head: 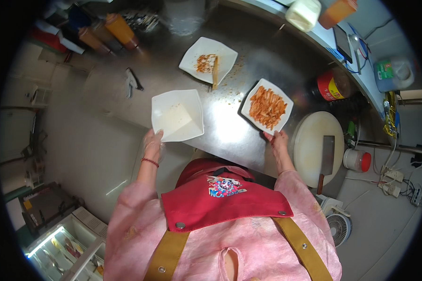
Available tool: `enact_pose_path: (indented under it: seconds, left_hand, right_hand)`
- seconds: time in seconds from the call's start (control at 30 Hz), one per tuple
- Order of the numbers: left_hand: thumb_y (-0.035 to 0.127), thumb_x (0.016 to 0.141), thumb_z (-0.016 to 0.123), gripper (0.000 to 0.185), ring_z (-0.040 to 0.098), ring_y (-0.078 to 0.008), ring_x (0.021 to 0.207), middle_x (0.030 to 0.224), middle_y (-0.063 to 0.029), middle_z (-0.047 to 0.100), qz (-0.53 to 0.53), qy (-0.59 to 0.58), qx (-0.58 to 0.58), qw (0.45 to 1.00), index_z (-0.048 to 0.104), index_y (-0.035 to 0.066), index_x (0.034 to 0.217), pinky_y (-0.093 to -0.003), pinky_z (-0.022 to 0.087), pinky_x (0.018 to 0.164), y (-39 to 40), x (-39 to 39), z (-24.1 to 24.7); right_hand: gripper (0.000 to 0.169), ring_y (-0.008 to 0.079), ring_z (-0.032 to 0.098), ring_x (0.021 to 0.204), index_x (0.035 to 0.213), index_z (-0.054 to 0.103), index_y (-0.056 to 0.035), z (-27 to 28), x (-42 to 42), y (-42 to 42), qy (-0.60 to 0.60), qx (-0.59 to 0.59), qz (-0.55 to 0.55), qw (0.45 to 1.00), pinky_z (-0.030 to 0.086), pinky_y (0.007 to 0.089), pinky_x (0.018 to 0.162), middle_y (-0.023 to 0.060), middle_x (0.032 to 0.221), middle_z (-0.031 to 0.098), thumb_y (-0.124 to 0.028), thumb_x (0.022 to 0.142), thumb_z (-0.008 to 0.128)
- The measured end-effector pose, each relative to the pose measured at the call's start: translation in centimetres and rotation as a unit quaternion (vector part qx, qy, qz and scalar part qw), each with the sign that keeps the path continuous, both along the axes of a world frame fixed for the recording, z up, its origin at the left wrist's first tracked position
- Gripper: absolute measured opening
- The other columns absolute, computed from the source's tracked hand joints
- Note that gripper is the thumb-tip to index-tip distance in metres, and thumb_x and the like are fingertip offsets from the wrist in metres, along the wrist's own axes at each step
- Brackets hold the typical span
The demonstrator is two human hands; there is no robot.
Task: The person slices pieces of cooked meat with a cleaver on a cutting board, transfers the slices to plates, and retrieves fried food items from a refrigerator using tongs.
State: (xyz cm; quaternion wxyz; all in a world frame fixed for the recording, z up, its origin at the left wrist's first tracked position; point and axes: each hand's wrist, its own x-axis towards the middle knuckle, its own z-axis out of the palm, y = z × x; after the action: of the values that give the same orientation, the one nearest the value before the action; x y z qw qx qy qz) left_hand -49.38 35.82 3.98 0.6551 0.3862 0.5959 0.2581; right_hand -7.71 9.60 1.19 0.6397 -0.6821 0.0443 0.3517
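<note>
In a clear plastic glove, my left hand (154,143) grips the near left corner of a white square bowl (188,128), its thumb over the rim. That bowl holds only a few specks. My right hand (278,141) has its fingers at the near edge of a white square plate (288,102). Shredded orange-red food (268,107) is heaped on this plate. Farther back lies another white dish (227,52) with reddish-brown crumbs (205,63) and a wooden stick-like utensil (215,73) across its edge.
On the steel counter (161,75) are a stapler-like tool (133,82) and several squeeze bottles (121,31). At right, a cleaver (327,154) rests on a round cutting board (304,147). A dark sauce jug (332,86) lies near the shelf (364,75). A small fan (338,228) stands lower right.
</note>
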Motion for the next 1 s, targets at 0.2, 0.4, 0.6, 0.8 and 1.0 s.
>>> enact_pose_path:
  seconds: [0.2, 0.4, 0.6, 0.8, 1.0]
  left_hand:
    - [0.011, 0.096, 0.061, 0.026, 0.063, -0.0162, 0.088, 0.104, -0.0091, 0.069, 0.004, 0.011, 0.056, 0.998, 0.063, -0.002, 0.119, -0.0312, 0.050, 0.081, -1.6, -2.5, -1.4]
    - [0.036, 0.099, 0.059, 0.051, 0.066, -0.0290, 0.102, 0.120, -0.0168, 0.061, 0.100, -0.034, -0.049, 0.993, 0.047, 0.000, 0.133, -0.0424, 0.060, 0.083, -4.2, -2.6, 0.2]
    - [0.051, 0.093, 0.063, 0.074, 0.062, -0.0346, 0.104, 0.128, -0.0209, 0.052, 0.178, -0.087, -0.107, 0.974, 0.032, 0.004, 0.141, -0.0427, 0.059, 0.080, -7.2, -2.8, 0.6]
    - [0.051, 0.095, 0.059, 0.063, 0.063, -0.0290, 0.091, 0.118, -0.0156, 0.057, 0.236, -0.115, -0.092, 0.960, 0.039, 0.006, 0.134, -0.0404, 0.058, 0.072, -8.6, -5.5, -0.8]
    - [0.010, 0.094, 0.057, 0.018, 0.060, -0.0192, 0.055, 0.064, -0.0068, 0.060, 0.275, -0.195, 0.002, 0.941, 0.058, 0.010, 0.076, -0.0334, 0.051, 0.051, -10.2, -12.7, -1.4]
  right_hand:
    - [0.029, 0.0363, 0.071, 0.087, 0.126, 0.042, 0.0114, -0.5, 0.2, -0.8, 0.009, 0.056, 0.011, 0.998, 0.065, 0.0387, 0.071, 0.0242, 0.115, 0.062, -0.001, 0.100, 0.042]
    - [0.038, 0.0375, 0.069, 0.096, 0.126, 0.044, 0.0070, 0.1, -2.0, -1.4, 0.091, 0.156, 0.011, 0.984, 0.062, 0.0396, 0.078, 0.0258, 0.115, 0.063, -0.025, 0.106, 0.043]
    - [0.040, 0.0216, 0.067, 0.073, 0.124, 0.051, 0.0016, -0.2, -9.0, -3.2, 0.137, 0.058, 0.213, 0.966, 0.057, 0.0322, 0.066, 0.0163, 0.098, 0.069, -0.032, 0.107, 0.041]
    - [0.032, 0.0170, 0.065, 0.068, 0.123, 0.053, -0.0011, 1.3, -17.5, 4.4, 0.140, 0.033, 0.362, 0.921, 0.055, 0.0288, 0.060, 0.0126, 0.092, 0.069, -0.027, 0.106, 0.044]
    - [0.052, 0.0244, 0.062, 0.056, 0.064, 0.065, -0.0018, 1.9, -21.4, 7.7, -0.073, -0.055, 0.578, 0.811, 0.049, 0.0392, 0.054, 0.0130, 0.061, 0.065, -0.031, 0.096, 0.037]
